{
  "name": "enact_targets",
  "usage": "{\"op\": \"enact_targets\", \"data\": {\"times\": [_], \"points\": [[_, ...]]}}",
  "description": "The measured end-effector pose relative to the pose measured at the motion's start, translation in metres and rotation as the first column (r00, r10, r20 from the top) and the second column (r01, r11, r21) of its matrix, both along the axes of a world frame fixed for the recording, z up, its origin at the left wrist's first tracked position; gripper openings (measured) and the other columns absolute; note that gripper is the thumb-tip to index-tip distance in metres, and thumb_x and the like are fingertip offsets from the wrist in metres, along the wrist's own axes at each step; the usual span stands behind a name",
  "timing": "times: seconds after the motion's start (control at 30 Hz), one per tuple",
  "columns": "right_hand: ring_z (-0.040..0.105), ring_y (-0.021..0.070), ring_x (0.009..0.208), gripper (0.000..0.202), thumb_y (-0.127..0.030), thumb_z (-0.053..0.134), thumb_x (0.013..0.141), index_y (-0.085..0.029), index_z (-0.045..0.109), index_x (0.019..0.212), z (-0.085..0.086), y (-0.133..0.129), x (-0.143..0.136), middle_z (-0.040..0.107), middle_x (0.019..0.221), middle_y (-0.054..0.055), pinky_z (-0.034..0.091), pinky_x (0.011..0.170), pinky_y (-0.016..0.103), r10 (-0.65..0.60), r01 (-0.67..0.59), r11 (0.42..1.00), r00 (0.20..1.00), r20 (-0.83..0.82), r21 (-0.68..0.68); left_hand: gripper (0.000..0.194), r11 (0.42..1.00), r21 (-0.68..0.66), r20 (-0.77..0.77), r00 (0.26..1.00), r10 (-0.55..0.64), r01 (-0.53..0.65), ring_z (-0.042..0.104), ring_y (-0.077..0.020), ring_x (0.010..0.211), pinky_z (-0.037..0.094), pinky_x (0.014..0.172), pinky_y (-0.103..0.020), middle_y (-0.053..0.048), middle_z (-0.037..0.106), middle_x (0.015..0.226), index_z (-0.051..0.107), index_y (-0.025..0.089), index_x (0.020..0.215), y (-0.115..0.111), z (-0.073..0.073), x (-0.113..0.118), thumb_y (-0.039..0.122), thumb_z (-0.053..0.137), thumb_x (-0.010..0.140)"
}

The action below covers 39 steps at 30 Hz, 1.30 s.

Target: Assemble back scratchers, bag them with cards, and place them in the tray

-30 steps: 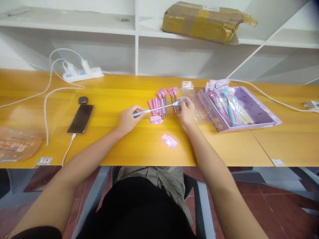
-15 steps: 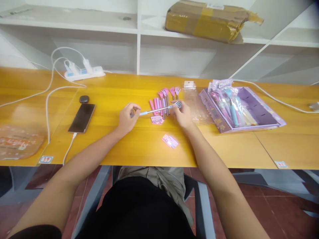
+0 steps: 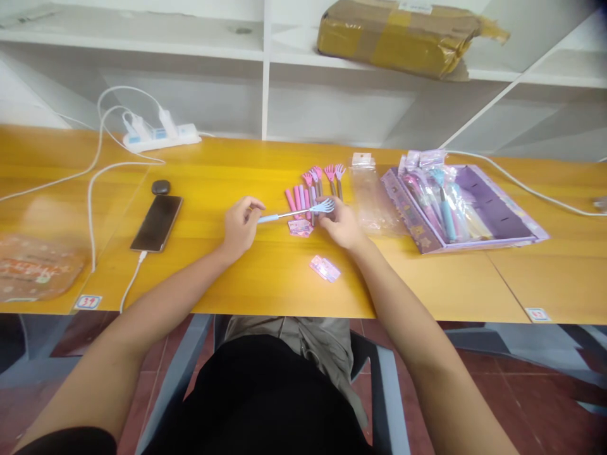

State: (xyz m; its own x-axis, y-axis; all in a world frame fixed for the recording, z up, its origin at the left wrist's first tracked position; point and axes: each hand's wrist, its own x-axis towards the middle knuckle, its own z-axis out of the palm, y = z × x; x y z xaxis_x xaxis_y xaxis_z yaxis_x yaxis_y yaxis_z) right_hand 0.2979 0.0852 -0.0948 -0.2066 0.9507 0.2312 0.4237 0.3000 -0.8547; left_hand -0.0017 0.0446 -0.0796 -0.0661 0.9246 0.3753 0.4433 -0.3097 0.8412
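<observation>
A light blue back scratcher with a metal rod and a claw-shaped head lies crosswise between my hands above the table. My left hand pinches the end of its handle. At the other end, my right hand has its thumb and fingers bent about the claw head, the fingers partly behind it. Just beyond the rod, several pink and lilac back scratchers lie in a row, partly covered by it. Small printed cards sit below that row, and more cards lie nearer to me.
Clear plastic bags lie right of the row. A purple box holds several bagged scratchers. To the left are a phone on a cable, a small black case and a power strip. A taped carton stands on the shelf.
The blue scratcher's claw head has moved left with my right hand, and the visible rod looks shorter. More of the head shows in front of the fingers. My left hand stays almost in place.
</observation>
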Motion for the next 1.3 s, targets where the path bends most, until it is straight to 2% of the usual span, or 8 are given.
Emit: {"op": "enact_targets", "data": {"times": [0.2, 0.4, 0.8, 1.1, 1.2, 1.3], "points": [[0.060, 0.0209, 0.063, 0.047, -0.024, 0.068, 0.078, -0.023, 0.068, 0.125, -0.001, -0.005, -0.011, 0.073, 0.077, -0.002, 0.051, 0.064, 0.035, 0.029, -0.029, 1.000, 0.999, 0.021, 0.009, 0.016, 1.000, -0.009, -0.026, 1.000, 0.005, -0.005, 0.066, -0.0179, 0.076, 0.051, 0.073, -0.034, -0.003, 0.077, 0.095, 0.070, 0.024, 0.096, -0.003, 0.001, 0.002, 0.023, 0.054, 0.096], [0.061, 0.0220, 0.060, 0.048, -0.022, 0.070, 0.078, -0.024, 0.066, 0.126, -0.002, -0.010, -0.017, 0.072, 0.073, -0.001, 0.050, 0.064, 0.037, 0.062, -0.065, 0.998, 0.988, 0.140, 0.018, 0.016, 1.000, -0.011, -0.006, 1.000, 0.013, -0.013, 0.065, -0.0174, 0.073, 0.051, 0.073, -0.035, -0.002, 0.076, 0.093, 0.069, 0.024, 0.095, -0.005, -0.001, 0.002, 0.021, 0.054, 0.095], [0.061, 0.0231, 0.059, 0.043, -0.027, 0.069, 0.085, -0.026, 0.060, 0.127, -0.002, -0.016, -0.025, 0.068, 0.070, -0.002, 0.047, 0.059, 0.036, 0.047, -0.055, 0.998, 0.986, 0.159, 0.045, 0.017, 1.000, -0.009, -0.003, 1.000, 0.028, -0.028, 0.063, -0.0172, 0.071, 0.049, 0.073, -0.035, -0.002, 0.075, 0.088, 0.070, 0.024, 0.093, -0.007, 0.002, 0.004, 0.021, 0.054, 0.095], [0.065, 0.0260, 0.066, 0.043, -0.027, 0.061, 0.090, -0.020, 0.058, 0.133, -0.002, -0.020, -0.025, 0.074, 0.078, 0.003, 0.050, 0.067, 0.037, 0.047, -0.082, 0.991, 0.950, 0.309, 0.101, 0.016, 0.999, 0.025, 0.077, 0.997, 0.024, -0.026, 0.059, -0.0138, 0.066, 0.043, 0.067, -0.030, 0.000, 0.071, 0.083, 0.071, 0.021, 0.091, -0.003, -0.004, 0.002, 0.017, 0.056, 0.092], [0.067, 0.0283, 0.073, 0.047, -0.026, 0.063, 0.090, -0.017, 0.061, 0.135, 0.002, -0.020, -0.024, 0.077, 0.085, 0.008, 0.050, 0.072, 0.037, 0.034, -0.090, 0.989, 0.909, 0.414, 0.119, 0.014, 0.999, 0.009, 0.106, 0.994, 0.035, -0.036, 0.058, -0.0124, 0.066, 0.041, 0.065, -0.028, 0.000, 0.071, 0.087, 0.071, 0.020, 0.094, 0.006, -0.002, -0.001, 0.017, 0.057, 0.092], [0.067, 0.0271, 0.076, 0.038, -0.029, 0.064, 0.094, -0.017, 0.066, 0.130, 0.015, -0.016, -0.018, 0.079, 0.092, 0.010, 0.050, 0.075, 0.036, 0.046, -0.105, 0.987, 0.905, 0.422, 0.118, 0.013, 0.999, -0.042, 0.125, 0.992, 0.009, -0.003, 0.065, -0.0135, 0.077, 0.045, 0.070, -0.026, -0.002, 0.074, 0.098, 0.070, 0.020, 0.099, 0.017, 0.000, -0.002, 0.019, 0.059, 0.094]]}}
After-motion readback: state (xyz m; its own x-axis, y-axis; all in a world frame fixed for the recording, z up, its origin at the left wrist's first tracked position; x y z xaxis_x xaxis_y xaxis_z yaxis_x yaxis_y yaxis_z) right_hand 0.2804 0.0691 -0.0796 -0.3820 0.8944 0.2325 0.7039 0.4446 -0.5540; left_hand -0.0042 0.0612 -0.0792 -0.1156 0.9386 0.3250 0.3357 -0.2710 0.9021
